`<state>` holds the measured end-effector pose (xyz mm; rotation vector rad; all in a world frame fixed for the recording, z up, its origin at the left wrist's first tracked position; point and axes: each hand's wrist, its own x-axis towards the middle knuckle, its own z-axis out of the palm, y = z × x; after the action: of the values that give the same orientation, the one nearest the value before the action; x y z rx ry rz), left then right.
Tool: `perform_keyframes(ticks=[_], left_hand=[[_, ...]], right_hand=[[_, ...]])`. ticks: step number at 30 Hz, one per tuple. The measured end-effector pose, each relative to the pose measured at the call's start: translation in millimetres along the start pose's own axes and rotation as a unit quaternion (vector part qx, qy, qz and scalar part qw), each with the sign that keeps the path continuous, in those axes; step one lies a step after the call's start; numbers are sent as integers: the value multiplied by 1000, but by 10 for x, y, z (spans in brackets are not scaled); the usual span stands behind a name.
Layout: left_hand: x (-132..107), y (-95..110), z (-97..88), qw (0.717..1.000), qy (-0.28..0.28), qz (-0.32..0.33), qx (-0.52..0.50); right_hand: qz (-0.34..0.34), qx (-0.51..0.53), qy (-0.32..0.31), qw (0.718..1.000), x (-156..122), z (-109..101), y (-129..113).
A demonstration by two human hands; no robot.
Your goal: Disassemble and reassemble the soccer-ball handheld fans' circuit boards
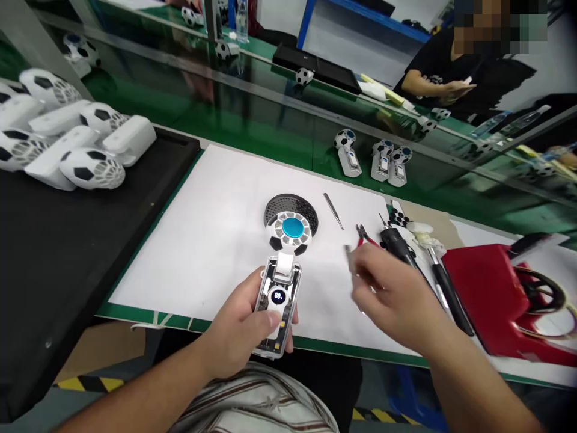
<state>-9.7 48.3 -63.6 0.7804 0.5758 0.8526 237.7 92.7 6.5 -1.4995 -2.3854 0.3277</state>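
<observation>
My left hand (252,319) is wrapped round the clear body of a small handheld fan (285,264), its thumb on the front below a lit round display. The fan's football-patterned head has a blue centre and points away from me, overlapping a dark perforated round dish (288,204) on the white sheet. To the right, my right hand (387,294) is closed and smeared by motion, above the sheet. A small greyish bit shows at its fingertips, too blurred to name. Just beyond it lie red-handled cutters (364,234) and a black electric screwdriver (396,243).
A black tray (148,198) at left bears several white football fans (90,165). A thin metal tool (333,210) lies on the white sheet (193,240). More fans (347,153) stand at the back. A red holder (487,294) is at right. Across the bench stands a person (433,72).
</observation>
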Motion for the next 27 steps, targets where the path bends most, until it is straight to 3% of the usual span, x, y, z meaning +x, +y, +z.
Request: perform_keyframes(ticks=[2,4,6,7,11,15,17,20,22,27], left_hand=[[-13,-3,-17,1000,-7,5,-2],[-15,-5,-27,1000,-10,7,0],[-7,-1,-27,1000,-10,9,5],[-2,3,-23,1000,-11,8,8],[14,27,3,999,-11,10,32],[17,37,35,998,18,-4,61],[20,32,52,997,35,-14,74],[26,21,67,993,51,-23,104],[29,16,64,990,54,-25,125],[30,56,43,990,27,-40,133]], right_hand=[[-36,125,126,983,-89,-2,-76],[-29,293,202,934,-187,114,-163],[8,410,198,891,-267,299,-239],[26,432,183,883,-292,393,-264],[66,373,117,918,-296,599,-249],[78,320,74,941,-294,477,-192],[94,330,92,935,-345,350,-256],[110,396,145,900,-432,179,-481],[106,438,143,881,-446,121,-637],[94,425,91,895,-363,159,-754]])
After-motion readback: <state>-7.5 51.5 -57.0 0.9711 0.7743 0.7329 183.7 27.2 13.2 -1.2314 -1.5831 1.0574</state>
